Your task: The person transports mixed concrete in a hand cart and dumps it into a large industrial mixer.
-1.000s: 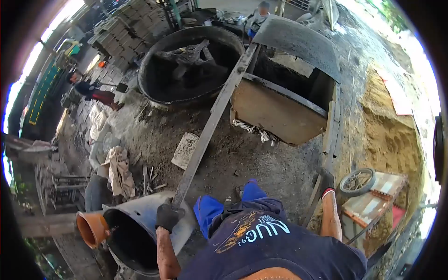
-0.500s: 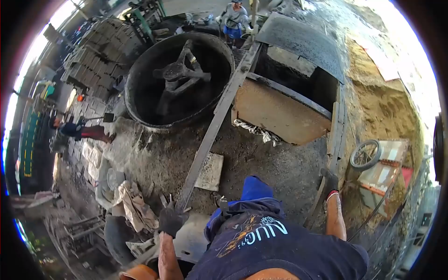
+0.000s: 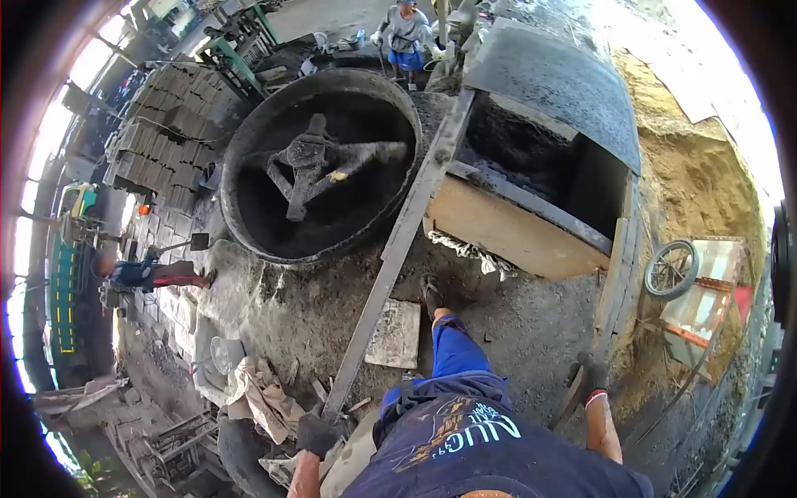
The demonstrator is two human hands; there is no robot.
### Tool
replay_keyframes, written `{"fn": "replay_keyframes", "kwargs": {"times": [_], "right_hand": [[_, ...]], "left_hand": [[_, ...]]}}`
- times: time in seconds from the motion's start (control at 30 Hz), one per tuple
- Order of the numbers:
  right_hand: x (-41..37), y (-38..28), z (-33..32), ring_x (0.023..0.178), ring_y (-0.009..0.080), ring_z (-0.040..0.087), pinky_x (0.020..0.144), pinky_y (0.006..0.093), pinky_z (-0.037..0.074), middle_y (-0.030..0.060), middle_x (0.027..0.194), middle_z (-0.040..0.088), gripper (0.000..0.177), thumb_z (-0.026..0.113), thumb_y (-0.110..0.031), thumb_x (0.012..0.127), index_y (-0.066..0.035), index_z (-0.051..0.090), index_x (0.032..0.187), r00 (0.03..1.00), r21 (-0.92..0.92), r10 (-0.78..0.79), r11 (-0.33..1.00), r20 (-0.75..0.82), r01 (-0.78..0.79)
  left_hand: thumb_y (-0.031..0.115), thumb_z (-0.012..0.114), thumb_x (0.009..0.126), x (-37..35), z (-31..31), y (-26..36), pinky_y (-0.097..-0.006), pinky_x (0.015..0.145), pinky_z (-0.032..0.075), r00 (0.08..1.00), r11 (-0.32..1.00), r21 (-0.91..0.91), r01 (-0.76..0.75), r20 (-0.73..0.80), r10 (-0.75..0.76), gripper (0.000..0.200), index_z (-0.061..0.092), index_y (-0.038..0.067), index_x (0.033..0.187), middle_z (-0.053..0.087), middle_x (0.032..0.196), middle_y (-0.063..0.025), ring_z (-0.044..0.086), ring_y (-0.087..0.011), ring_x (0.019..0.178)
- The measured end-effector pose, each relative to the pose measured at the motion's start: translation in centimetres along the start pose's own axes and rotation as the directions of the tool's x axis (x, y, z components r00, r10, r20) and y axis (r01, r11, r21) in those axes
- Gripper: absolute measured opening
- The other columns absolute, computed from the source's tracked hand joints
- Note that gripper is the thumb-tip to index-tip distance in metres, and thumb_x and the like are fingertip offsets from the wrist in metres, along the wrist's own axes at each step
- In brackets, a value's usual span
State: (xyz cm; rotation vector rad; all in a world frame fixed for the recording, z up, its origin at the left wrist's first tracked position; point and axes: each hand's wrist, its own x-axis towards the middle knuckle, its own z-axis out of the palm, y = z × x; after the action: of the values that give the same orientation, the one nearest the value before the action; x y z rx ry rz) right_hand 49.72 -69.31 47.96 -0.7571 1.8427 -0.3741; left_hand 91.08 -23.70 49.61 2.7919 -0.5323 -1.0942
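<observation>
My left hand (image 3: 317, 434), in a dark glove, is closed around the near end of a long wooden beam (image 3: 398, 249). In another dark glove with a red cuff, my right hand (image 3: 593, 378) grips the near end of the right-hand beam (image 3: 613, 290). The two beams run forward along both sides of a box (image 3: 515, 220) with a brown front panel and a sloping metal sheet (image 3: 552, 70) at its far end. Dark loose material (image 3: 519, 158) lies inside the box. White cloth or rope (image 3: 471, 253) hangs beneath the panel.
A large round mixer pan (image 3: 241, 220) with thick arms (image 3: 311, 158) stands ahead left. One person (image 3: 405, 37) stands beyond it; another (image 3: 158, 274) at left has a shovel (image 3: 199, 241). A flat slab (image 3: 394, 334) lies between the beams. A wheeled cart (image 3: 706, 307) is at right.
One of my legs has stepped forward beside the slab. The mixer arms have turned within the pan. Both hands stay on the beams while the whole view has shifted slightly.
</observation>
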Motion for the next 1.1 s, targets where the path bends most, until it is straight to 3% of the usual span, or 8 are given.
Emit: {"fn": "replay_keyframes", "kwargs": {"times": [0.17, 0.27, 0.4, 0.47, 0.53, 0.9, 0.97, 1.1], "right_hand": [[-0.9, 0.0, 3.7, 0.053, 0.0252, 0.056, 0.048, 0.0421, 0.047, 0.0086, 0.067, 0.057, 0.02, 0.066, -0.025, 0.084, -0.009, 0.059, 0.094, 0.998, 0.043, 0.045, 0.998, 0.036, -0.046], [-0.5, -2.5, 6.1, 0.053, 0.0249, 0.055, 0.049, 0.0422, 0.047, 0.0085, 0.067, 0.058, 0.02, 0.066, -0.025, 0.084, -0.01, 0.059, 0.094, 0.997, 0.099, 0.068, 0.993, 0.023, -0.07], [2.9, -1.9, 7.2, 0.055, 0.0248, 0.057, 0.051, 0.0424, 0.047, 0.0084, 0.069, 0.059, 0.023, 0.068, -0.026, 0.083, -0.009, 0.061, 0.097, 0.996, 0.125, 0.064, 0.99, 0.066, -0.072], [2.3, -4.9, 9.5, 0.056, 0.0242, 0.057, 0.052, 0.042, 0.048, 0.0083, 0.069, 0.06, 0.025, 0.069, -0.026, 0.083, -0.009, 0.061, 0.1, 0.999, 0.124, 0.022, 0.992, 0.04, -0.027], [2.1, -6.9, 11.6, 0.055, 0.0238, 0.058, 0.051, 0.0416, 0.048, 0.0084, 0.068, 0.06, 0.024, 0.07, -0.025, 0.083, -0.009, 0.062, 0.099, 0.999, 0.144, 0.039, 0.989, -0.035, -0.033], [9.5, -18.2, 17.4, 0.053, 0.0252, 0.059, 0.048, 0.0416, 0.048, 0.0094, 0.068, 0.06, 0.023, 0.07, -0.023, 0.085, -0.005, 0.063, 0.098, 1.0, 0.261, -0.015, 0.965, 0.012, 0.012], [9.6, -19.1, 17.7, 0.055, 0.0221, 0.06, 0.049, 0.0379, 0.049, 0.0081, 0.066, 0.058, 0.025, 0.071, -0.022, 0.083, -0.002, 0.061, 0.094, 0.963, 0.318, -0.257, 0.909, -0.08, 0.269], [9.7, -13.7, 17.5, 0.057, 0.0215, 0.061, 0.052, 0.0367, 0.05, 0.0081, 0.068, 0.06, 0.025, 0.069, -0.021, 0.085, -0.003, 0.06, 0.101, 0.989, 0.089, -0.15, 0.985, 0.007, 0.149]], "left_hand": [[0.04, 0.077, 0.065, 6.0, 0.2, -3.1, -0.0476, 0.072, 0.056, 0.992, 0.994, -0.049, -0.102, -0.083, 0.098, 0.06, 0.068, 0.004, 0.112, 0.07, 0.085, -0.0237, 0.069, -0.0405, 0.082], [0.035, 0.077, 0.063, 11.0, -0.7, -2.1, -0.0469, 0.074, 0.055, 0.997, 0.973, 0.215, -0.079, 0.004, 0.08, 0.054, 0.069, 0.002, 0.105, 0.069, 0.085, -0.0249, 0.068, -0.0413, 0.082], [0.037, 0.073, 0.062, 14.4, -6.2, 2.4, -0.0467, 0.062, 0.053, 0.995, 0.994, 0.064, -0.083, -0.058, 0.087, 0.046, 0.069, -0.001, 0.088, 0.066, 0.07, -0.0226, 0.066, -0.0391, 0.065], [0.036, 0.076, 0.06, 20.3, -2.8, -2.3, -0.0454, 0.064, 0.053, 0.926, 0.918, 0.27, -0.29, -0.162, 0.34, 0.05, 0.07, 0.0, 0.093, 0.068, 0.074, -0.0206, 0.067, -0.0379, 0.069], [0.036, 0.079, 0.058, 21.4, -7.7, 3.7, -0.0431, 0.067, 0.054, 0.984, 0.979, 0.137, -0.149, -0.074, 0.16, 0.057, 0.069, 0.0, 0.102, 0.07, 0.078, -0.0191, 0.069, -0.0363, 0.073], [0.028, 0.079, 0.06, 36.2, -15.0, 17.7, -0.0468, 0.074, 0.055, 0.917, 0.921, 0.174, -0.348, -0.142, 0.373, 0.048, 0.067, 0.006, 0.1, 0.07, 0.09, -0.0224, 0.069, -0.0393, 0.088], [0.029, 0.079, 0.06, 36.4, -17.2, 23.4, -0.0468, 0.076, 0.054, 0.939, 0.946, 0.06, -0.32, -0.111, 0.325, 0.046, 0.067, 0.006, 0.099, 0.07, 0.09, -0.0224, 0.068, -0.0405, 0.091], [0.027, 0.075, 0.063, 38.3, -17.9, 30.1, -0.0461, 0.076, 0.054, 0.914, 0.922, 0.044, -0.384, -0.124, 0.386, 0.042, 0.068, 0.005, 0.098, 0.07, 0.09, -0.0225, 0.068, -0.0404, 0.09]]}}
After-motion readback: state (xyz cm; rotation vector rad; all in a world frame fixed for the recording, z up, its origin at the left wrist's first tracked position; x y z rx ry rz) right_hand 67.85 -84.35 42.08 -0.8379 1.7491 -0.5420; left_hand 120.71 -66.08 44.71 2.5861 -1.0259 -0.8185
